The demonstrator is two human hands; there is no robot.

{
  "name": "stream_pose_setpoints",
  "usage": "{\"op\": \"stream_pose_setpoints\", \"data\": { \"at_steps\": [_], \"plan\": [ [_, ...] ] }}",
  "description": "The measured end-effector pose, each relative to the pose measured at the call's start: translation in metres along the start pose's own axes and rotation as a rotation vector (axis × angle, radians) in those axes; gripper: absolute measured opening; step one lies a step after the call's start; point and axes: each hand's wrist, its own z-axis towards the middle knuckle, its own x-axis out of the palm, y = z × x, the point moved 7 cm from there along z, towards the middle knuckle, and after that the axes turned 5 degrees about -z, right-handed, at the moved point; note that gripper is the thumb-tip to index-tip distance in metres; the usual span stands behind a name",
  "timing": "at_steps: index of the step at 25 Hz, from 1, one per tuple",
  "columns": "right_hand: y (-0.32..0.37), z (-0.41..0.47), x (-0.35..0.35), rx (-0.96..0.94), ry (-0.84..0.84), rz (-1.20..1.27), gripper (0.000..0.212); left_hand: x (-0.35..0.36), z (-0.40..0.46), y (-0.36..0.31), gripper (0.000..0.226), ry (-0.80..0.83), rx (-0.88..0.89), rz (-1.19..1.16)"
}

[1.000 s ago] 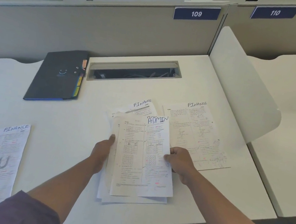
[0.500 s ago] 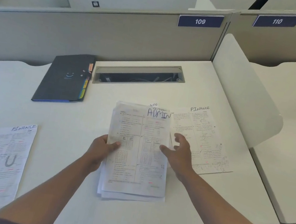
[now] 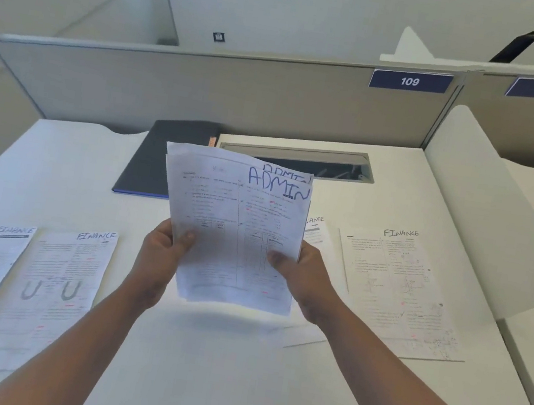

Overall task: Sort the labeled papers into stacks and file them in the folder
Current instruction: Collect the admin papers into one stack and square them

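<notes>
Now both hands (image 3: 160, 255) grip ADMIN stack (image 3: 237, 229) aloft.

Two bare forearms are seen reaching up from the bottom edge of the head view, each ending in a bare hand. No sleeve, cuff, watch, bracelet or ring can be made out on either arm in this view. The left hand (image 3: 160, 255) is shown with its thumb across the front, the thumbnail short and plain. The right hand (image 3: 307, 283) is shown likewise, thumb forward, with the knuckles and the back of the hand turned towards the camera. Both wrists are uncovered, and the forearms are seen uncovered right down to the frame's lower edge. No gloves are worn. No markings are visible on either arm.
</notes>
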Motion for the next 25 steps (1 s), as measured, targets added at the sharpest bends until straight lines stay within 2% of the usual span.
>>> {"op": "stream_pose_setpoints", "data": {
  "at_steps": [5,7,9,10,12,16,20,25],
  "plan": [
    [0.01,0.014,0.043,-0.066,-0.015,-0.016,0.028,-0.041,0.002,-0.021,0.02,-0.094,0.105,-0.095],
    [-0.002,0.014,0.06,-0.035,-0.015,-0.038,0.028,-0.056,-0.003,-0.008,0.038,-0.133,0.097,-0.118],
    [-0.019,0.011,0.077,0.029,-0.032,-0.076,0.028,-0.063,-0.008,0.012,0.057,-0.11,0.028,-0.116],
    [-0.025,0.012,0.082,0.049,-0.056,-0.1,0.026,-0.065,-0.008,0.019,0.06,-0.085,0.011,-0.107],
    [-0.026,0.015,0.09,0.053,-0.109,-0.112,0.019,-0.069,-0.003,0.02,0.053,-0.021,0.047,-0.107],
    [-0.012,0.022,0.106,-0.005,-0.168,-0.076,0.02,-0.084,0.011,-0.003,0.028,0.051,0.182,-0.157],
    [-0.03,0.015,0.124,0.091,-0.173,-0.114,0.026,-0.091,0.021,0.019,0.028,0.212,0.005,-0.023],
    [-0.037,0.01,0.13,0.099,-0.198,-0.077,0.037,-0.103,0.027,0.023,0.029,0.296,0.005,-0.004]
  ]
}}
